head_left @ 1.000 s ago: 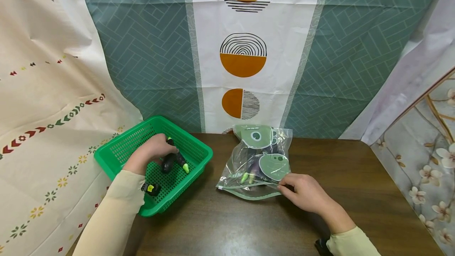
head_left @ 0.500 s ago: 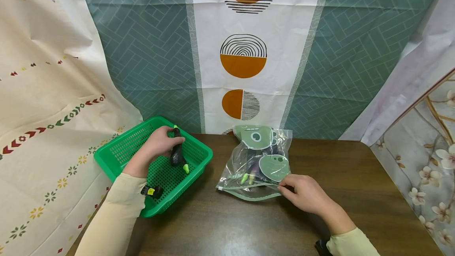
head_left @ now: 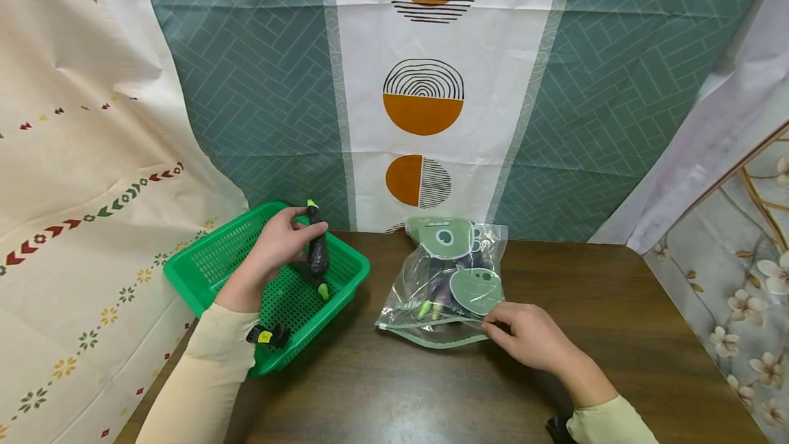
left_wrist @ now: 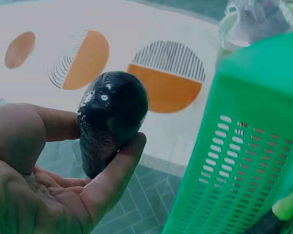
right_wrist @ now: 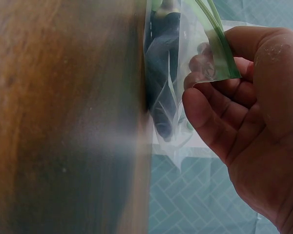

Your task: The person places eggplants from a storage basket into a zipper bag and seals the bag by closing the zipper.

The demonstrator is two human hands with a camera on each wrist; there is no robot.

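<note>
Left hand (head_left: 280,245): thumb and fingers pinch a dark eggplant (head_left: 317,255) from opposite sides. Green stem end (head_left: 312,205) projects past the fingertips on the far side; the body hangs on the near side of the grip. Wrist view: glossy rounded end faces that camera, between thumb and fingers.

Below this grip: green basket (head_left: 327,315), perforated walls. A second eggplant lies in it, its green tip (head_left: 323,291) just nearer the person than the held one's lower end; most of it hidden in the head view. Black strap (head_left: 265,336) with yellow label at the wrist, on the near side of the grip.

Right hand (head_left: 530,338): thumb and fingers pinch the mouth edge of a clear zip bag (head_left: 459,286) at its near right corner. Bag lies leftward and away from this grip, flat on the brown table (head_left: 394,389), green cartoon prints on top. Inside, beyond the fingertips: bagged eggplants (right_wrist: 161,73), exact count unclear through the film. Patterned cloth (head_left: 425,108) hangs beyond both grips
</note>
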